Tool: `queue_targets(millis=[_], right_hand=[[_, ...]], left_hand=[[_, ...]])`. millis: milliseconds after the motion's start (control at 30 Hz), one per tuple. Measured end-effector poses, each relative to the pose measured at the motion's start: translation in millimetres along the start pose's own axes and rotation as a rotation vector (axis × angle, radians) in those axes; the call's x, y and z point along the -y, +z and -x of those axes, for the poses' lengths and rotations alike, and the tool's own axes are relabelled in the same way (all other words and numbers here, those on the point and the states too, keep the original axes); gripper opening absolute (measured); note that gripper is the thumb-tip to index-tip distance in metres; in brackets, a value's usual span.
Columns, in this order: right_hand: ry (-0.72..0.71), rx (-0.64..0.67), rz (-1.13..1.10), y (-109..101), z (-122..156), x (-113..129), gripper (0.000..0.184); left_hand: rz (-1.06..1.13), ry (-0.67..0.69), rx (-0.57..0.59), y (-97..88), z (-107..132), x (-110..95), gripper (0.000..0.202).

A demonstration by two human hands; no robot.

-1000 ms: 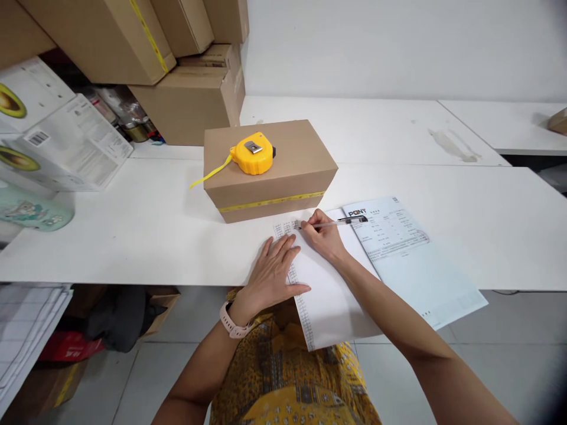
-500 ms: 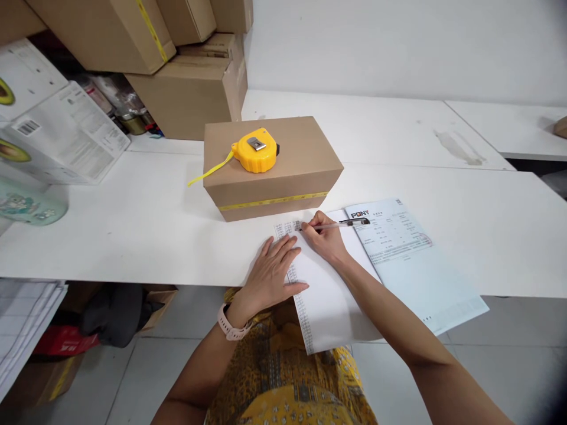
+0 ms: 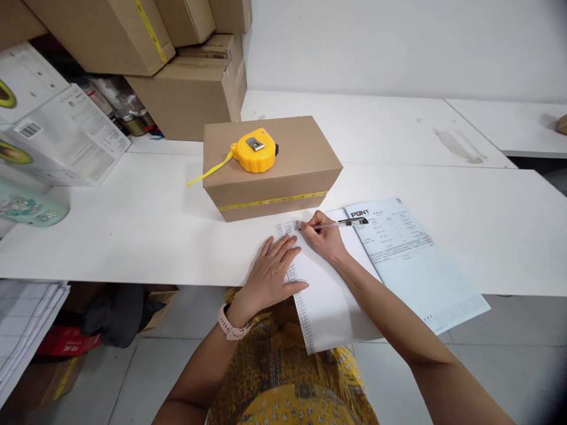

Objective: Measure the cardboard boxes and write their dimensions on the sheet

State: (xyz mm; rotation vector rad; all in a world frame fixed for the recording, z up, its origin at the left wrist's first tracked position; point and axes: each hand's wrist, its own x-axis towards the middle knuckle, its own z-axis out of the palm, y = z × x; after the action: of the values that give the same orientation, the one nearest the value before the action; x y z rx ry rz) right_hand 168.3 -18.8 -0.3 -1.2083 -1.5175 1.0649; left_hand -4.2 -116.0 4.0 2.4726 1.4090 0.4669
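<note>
Pen (image 3: 353, 222) was pinched in the right hand (image 3: 325, 236), thumb and fingers bunched tight near its lower end. Tip sat just beyond the fingers, at the small dark marks by the top of the white sheet (image 3: 336, 307); clip end jutted past the hand toward the right edge of the desk (image 3: 133, 236). Left hand (image 3: 274, 271) lay flat on the sheet's marked left side, fingers a little spread, gripping nothing. Sheet's lower part hung over the desk's front edge. Pale blue printed booklet (image 3: 416, 271) lay to its right, lower end also over that edge. Beyond the hands stood a cardboard box (image 3: 305, 141), yellow tape measure (image 3: 254, 152) on top. Green printed container (image 3: 38, 206) lay near the desk's left end; stacked cartons (image 3: 186, 100) stood toward the back left.
</note>
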Motion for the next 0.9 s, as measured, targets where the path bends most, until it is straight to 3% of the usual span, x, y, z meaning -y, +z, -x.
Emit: queue_targets(millis=[900], right_hand=[[0.013,-0.044,0.004,-0.5,-1.0,1.5,0.028]], left_hand=[[0.006,-0.009,0.014,-1.7,-0.6,-0.4,0.069]])
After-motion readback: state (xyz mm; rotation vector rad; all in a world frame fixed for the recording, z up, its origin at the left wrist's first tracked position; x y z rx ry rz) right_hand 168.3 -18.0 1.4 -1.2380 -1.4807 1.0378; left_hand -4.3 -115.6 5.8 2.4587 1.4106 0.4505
